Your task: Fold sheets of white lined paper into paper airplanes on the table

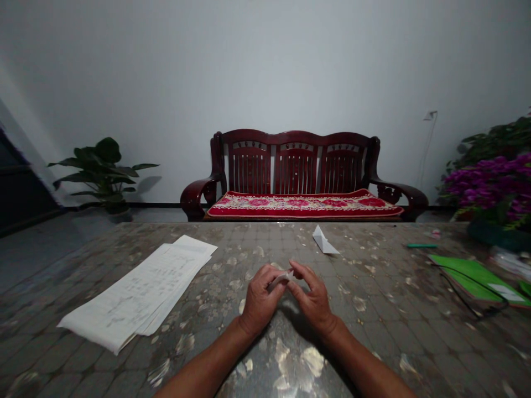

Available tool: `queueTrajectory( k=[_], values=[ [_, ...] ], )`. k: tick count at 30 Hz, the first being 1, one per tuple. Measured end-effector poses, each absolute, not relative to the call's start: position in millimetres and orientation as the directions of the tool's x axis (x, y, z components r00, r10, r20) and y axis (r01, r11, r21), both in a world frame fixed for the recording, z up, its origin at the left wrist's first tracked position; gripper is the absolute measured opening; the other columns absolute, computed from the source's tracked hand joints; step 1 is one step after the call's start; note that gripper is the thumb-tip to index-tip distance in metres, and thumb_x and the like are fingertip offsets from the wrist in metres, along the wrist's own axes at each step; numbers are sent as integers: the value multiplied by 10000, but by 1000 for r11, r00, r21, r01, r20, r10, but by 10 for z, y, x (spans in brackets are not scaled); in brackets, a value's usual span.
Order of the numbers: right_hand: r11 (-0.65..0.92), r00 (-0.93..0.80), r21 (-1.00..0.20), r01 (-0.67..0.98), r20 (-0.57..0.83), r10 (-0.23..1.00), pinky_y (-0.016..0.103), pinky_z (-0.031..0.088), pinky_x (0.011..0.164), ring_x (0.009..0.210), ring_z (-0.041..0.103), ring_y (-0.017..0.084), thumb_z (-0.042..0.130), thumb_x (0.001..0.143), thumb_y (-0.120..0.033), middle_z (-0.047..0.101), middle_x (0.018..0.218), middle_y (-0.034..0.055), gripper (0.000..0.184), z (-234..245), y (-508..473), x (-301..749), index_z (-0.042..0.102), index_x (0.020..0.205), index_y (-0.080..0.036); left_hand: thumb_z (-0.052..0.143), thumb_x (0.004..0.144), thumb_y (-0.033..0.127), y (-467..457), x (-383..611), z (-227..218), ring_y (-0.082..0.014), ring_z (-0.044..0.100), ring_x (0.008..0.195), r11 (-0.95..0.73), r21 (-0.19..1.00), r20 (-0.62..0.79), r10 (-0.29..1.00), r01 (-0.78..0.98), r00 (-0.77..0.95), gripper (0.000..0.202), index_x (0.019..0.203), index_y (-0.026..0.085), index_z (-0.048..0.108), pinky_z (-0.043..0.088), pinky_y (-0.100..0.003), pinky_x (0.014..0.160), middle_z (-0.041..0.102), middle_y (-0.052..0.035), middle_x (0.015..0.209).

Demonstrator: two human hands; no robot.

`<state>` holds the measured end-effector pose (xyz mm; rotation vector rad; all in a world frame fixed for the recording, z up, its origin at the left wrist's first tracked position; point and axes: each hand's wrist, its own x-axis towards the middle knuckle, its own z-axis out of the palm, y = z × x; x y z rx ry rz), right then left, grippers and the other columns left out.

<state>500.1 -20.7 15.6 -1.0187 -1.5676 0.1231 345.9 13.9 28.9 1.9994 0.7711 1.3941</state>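
Observation:
A small folded piece of white paper [282,279] is held above the middle of the table, partly hidden by fingers. My left hand [263,293] pinches it between thumb and fingers. At the paper's right-hand tip, my right hand [311,293] has its thumb and forefinger closed in on the edge. Beyond the hands, a folded white paper shape [323,241] with pointed ends stands on the table. To the left lies a stack of paper sheets [145,290] with handwriting or drawings on the top one.
The patterned tabletop [232,354] spreads all round. Over on the right are a green booklet [473,276], black-framed glasses [477,309], a green pen [422,246] and purple flowers [493,185]. Behind the table stands a dark wooden bench [296,171]; a potted plant [102,174] is at left.

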Motion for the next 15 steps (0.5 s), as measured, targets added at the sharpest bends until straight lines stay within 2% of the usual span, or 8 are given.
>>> queueTrajectory(
  k=[3, 8, 15],
  values=[
    [593, 164, -632, 499, 741, 651, 324, 531, 740, 846, 629, 186, 641, 881, -314, 673, 964, 53, 370, 161, -216, 4951, 590, 1241, -244, 605, 849, 235, 153, 3469, 299, -148, 566, 727, -621, 773, 580, 774, 127, 252, 110, 766, 187, 660, 435, -241, 685, 601, 1, 765],
    [577, 237, -665, 474, 728, 643, 291, 505, 706, 783, 586, 162, 667, 838, -281, 633, 877, 24, 182, 192, -239, 4890, 630, 1006, -219, 605, 816, 232, 136, 3501, 326, -146, 552, 716, -593, 797, 563, 798, 116, 215, 78, 777, 180, 648, 423, -236, 680, 581, 12, 743],
    [533, 246, -730, 429, 662, 708, 253, 514, 660, 701, 601, 141, 629, 868, -287, 657, 794, -1, 122, 158, -224, 4864, 650, 962, -211, 553, 893, 368, 83, 3525, 408, -158, 578, 757, -512, 858, 492, 842, 45, 221, 224, 862, 174, 662, 451, -252, 709, 631, -12, 798]
  ],
)
